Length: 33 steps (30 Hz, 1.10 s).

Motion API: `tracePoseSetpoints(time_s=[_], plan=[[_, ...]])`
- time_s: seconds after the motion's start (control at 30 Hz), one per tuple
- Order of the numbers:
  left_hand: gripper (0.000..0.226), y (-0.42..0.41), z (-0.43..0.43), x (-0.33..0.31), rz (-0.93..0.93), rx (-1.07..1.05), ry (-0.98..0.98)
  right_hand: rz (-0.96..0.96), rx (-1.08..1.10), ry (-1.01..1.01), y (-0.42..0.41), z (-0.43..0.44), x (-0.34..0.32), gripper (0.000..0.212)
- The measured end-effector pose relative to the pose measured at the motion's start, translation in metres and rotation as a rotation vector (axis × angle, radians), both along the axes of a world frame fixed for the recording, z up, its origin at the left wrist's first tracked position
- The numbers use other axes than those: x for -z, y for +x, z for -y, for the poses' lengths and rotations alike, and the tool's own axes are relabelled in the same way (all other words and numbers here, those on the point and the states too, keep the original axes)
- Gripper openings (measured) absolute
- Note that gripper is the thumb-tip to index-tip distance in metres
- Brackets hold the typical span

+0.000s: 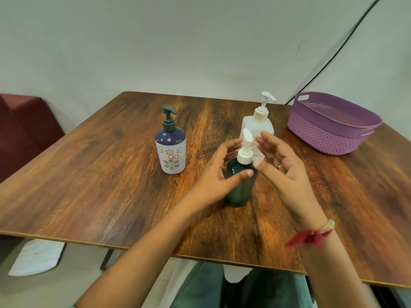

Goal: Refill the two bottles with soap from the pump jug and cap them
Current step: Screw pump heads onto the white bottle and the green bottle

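Nearest, below the table point(106, 178) edge: grey-green trousers point(213, 290), w/ both forearms reaching fwd over the wood top. R wrist has a red thread band point(309, 236). Mid-table, close to the front, the green bottle point(238, 192) stands upright w/ its white pump point(244, 152) on. L hand point(220, 174) is curled round the bottle's shoulder, thumb across the front of the glass, fingers curving round the far side by the neck; some blur, so how firm the hold is I can't tell. R hand point(280, 165) is just beside the pump on the other side, palm turned toward it, fingers nearly straight and spread, holding nothing, apart from the bottle. Further back and to the L, well apart from the hands, the blue-and-white bottle point(170, 152) stands upright w/ a dark pump top on and a small sticker on its front. Directly behind the green bottle is the white pump jug point(255, 125), upright, lower part hidden by R fingertips. Far R corner: purple basket point(329, 127). Beyond, a maroon seat point(22, 130) at L and a black cable point(333, 56) on the pale wall.
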<state>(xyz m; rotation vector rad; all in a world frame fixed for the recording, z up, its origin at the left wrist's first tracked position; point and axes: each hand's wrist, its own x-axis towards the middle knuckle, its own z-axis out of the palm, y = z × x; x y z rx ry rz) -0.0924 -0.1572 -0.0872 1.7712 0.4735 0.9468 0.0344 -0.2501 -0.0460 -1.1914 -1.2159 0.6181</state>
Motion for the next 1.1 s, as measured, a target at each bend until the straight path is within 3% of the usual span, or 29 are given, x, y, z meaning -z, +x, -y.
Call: tracePoseSetpoints(time_s=[0.1,0.23,0.37,0.53,0.77,0.87,1.1], plan=[[0.094,0.002,0.0,0.01,-0.07,-0.003,-0.024,0.072,-0.078,-0.037,-0.005,-0.012,-0.004,0.046],[0.078,0.005,-0.001,0.014,-0.116,-0.022,-0.048,0.158,-0.071,-0.056,-0.002,-0.023,0.002,0.035],[0.073,0.008,-0.002,0.016,-0.112,-0.039,-0.017,0.194,0.131,-0.035,-0.001,-0.03,0.01,0.027],[0.068,0.007,-0.001,0.017,-0.091,-0.055,-0.055,0.357,0.442,-0.005,-0.016,-0.043,0.016,0.041],[0.073,0.006,-0.002,0.014,-0.105,-0.027,-0.047,0.201,0.083,-0.02,-0.01,-0.027,0.023,0.051],[0.072,0.007,-0.001,0.014,-0.094,-0.02,-0.068,0.138,0.049,0.002,-0.006,-0.02,0.021,0.036],[0.069,0.006,0.0,0.013,-0.086,-0.01,-0.087,0.116,0.126,0.017,-0.004,-0.017,0.021,0.028]])
